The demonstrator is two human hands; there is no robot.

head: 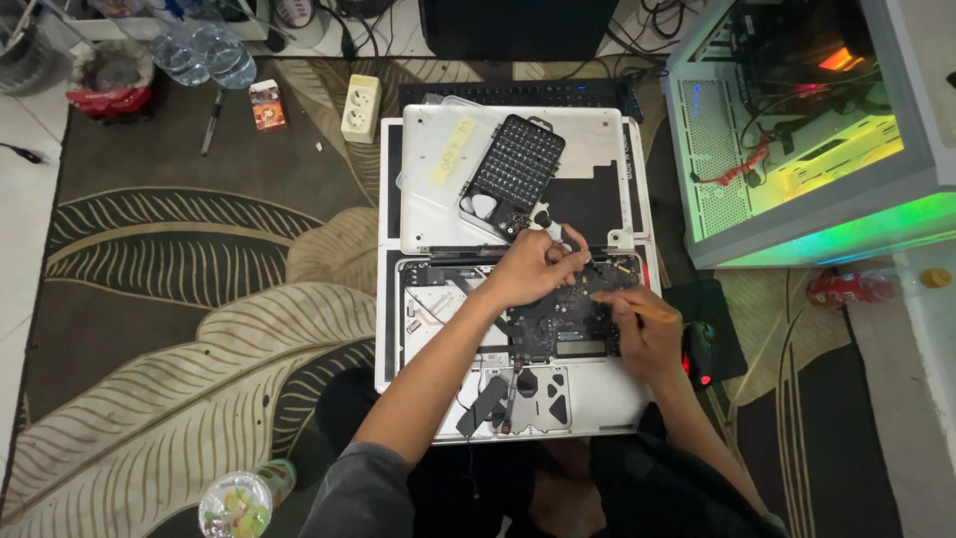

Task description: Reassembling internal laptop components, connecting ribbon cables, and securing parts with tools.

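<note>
- Opened white laptop chassis (617,394), bottom cover off, lying on the patterned leaf rug (199,329); we log its dark main circuit board (558,319) in the middle of the near half, its long axis running left to right.
- Left hand (533,267): fingers closed around a small precision screwdriver with a white-and-black handle (551,227); the handle rises toward the far side, the tip end hidden under the fingers, so we cannot tell which screw it meets.
- Right hand (647,334): closed on a thin orange stick-like pry tool (632,307), long axis left to right, its tip pointing left onto the board's right edge.
- Relation we note: both hands sit over the far-right part of the board, left hand farther, right hand nearer and to the right; the two tools converge close together, just apart.
- Removed white bottom cover (438,214) lies at the far side, touching the chassis; on it rests a black open bit-set case (518,169), just beyond the left hand.
- Right of the laptop: a black mouse with red light (700,349); farther right, a lit white computer case (807,149).
</note>
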